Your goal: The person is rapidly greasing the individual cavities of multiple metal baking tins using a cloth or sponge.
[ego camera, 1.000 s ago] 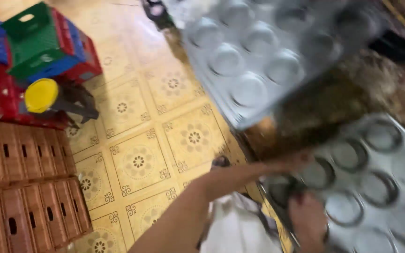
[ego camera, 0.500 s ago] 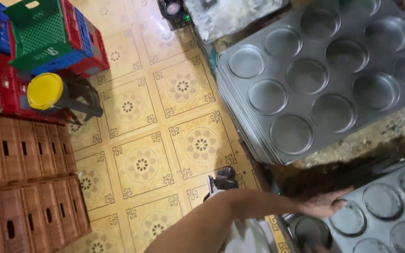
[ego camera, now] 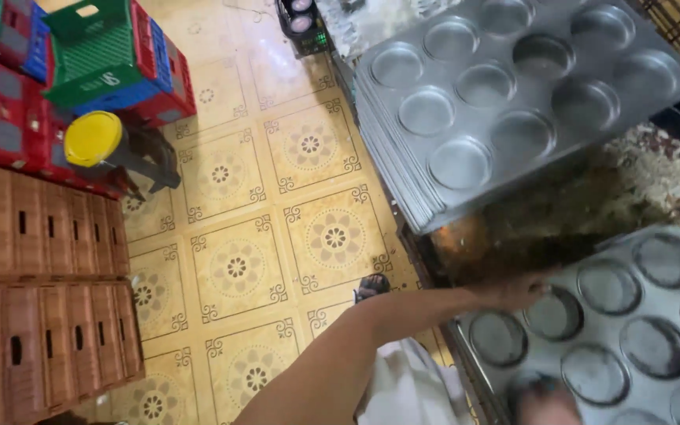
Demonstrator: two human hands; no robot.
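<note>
Item: round-cupped metal baking tray (ego camera: 631,315), at 4 o'clock in the head view, lying flat on a crumb-strewn work surface (ego camera: 655,169). Sheet metal, judged stiff and fairly light alone; its greyed, possibly greasy cups could make it slippery. Best taken by the raised rim at the near edge, not by the cups.

Left hand (ego camera: 517,291): the bare forearm reaches across from 7 o'clock toward 3 o'clock, palm down, fingers resting on the tray's upper-left rim beside a cup. Whether the fingers are clamped on the rim or merely laid there cannot be told.

Right hand (ego camera: 543,400): a blurred shape at 5 o'clock over the tray's lower edge; its state cannot be told. The hands sit apart.

Adjacent: stack of identical trays (ego camera: 513,94) at 1 o'clock, tilted, likely heavy as a pile. Patterned tile floor (ego camera: 277,220) centre. Brown crates (ego camera: 41,299) at 8 o'clock; green crate (ego camera: 92,51) atop red and blue ones at 11 o'clock; yellow-lidded container (ego camera: 92,138) at 10 o'clock.
</note>
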